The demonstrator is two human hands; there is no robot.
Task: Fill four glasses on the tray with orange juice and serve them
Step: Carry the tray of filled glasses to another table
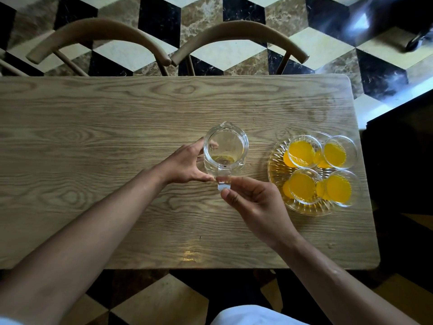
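Observation:
A clear glass jug (pixel 225 146) stands upright in the middle of the wooden table (pixel 93 127), with only a thin film of juice at its bottom. My left hand (pixel 185 164) cups its left side, thumb near the base of the handle. My right hand (pixel 253 202) pinches the jug's handle (pixel 223 184) from the near side. To the right lies a cut-glass tray (pixel 275 170) carrying several glasses of orange juice, among them a back left glass (pixel 302 151), a back right glass (pixel 337 152) and a front left glass (pixel 303 186).
Two curved wooden chair backs (pixel 100 31) (pixel 239 31) stand along the table's far edge. The tray sits close to the table's right edge. A dark piece of furniture (pixel 403 160) stands right of the table. The floor is patterned tile.

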